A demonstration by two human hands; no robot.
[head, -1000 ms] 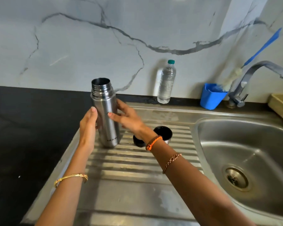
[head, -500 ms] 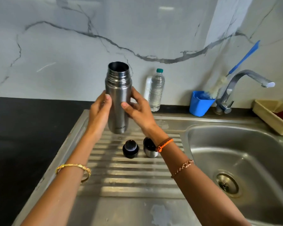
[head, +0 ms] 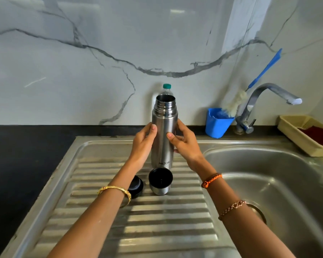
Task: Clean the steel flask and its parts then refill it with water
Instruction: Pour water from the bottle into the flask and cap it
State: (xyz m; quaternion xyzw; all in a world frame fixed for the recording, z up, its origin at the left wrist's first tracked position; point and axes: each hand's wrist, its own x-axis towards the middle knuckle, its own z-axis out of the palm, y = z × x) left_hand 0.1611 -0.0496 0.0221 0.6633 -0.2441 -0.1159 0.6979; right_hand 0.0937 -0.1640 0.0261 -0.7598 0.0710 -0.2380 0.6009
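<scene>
I hold the steel flask (head: 164, 135) upright between both hands, its long axis vertical and its open, threaded mouth pointing up. It sits near the middle of the view, over the ribbed steel drainboard (head: 166, 216); I cannot tell whether its base touches the ribs or hangs just above them. My left hand (head: 144, 146) wraps the flask's left side and my right hand (head: 185, 144) the right side, fingers curled around the body at about mid-height, so both hands are equally near it.

Just in front of the flask, toward me, stands its steel cup lid (head: 160, 181), open end up with a dark lining. Left of that lid lies the black stopper (head: 136, 186), partly hidden by my left wrist.

Directly behind the flask a clear plastic water bottle (head: 166, 89) with a green cap stands against the marble wall. To the flask's right are a blue holder (head: 217, 122) with a bottle brush (head: 235, 103), then the tap (head: 265, 97), and the sink basin (head: 280, 183) lower right.

I judge the next move runs rightward, carrying the flask toward the basin and tap.
</scene>
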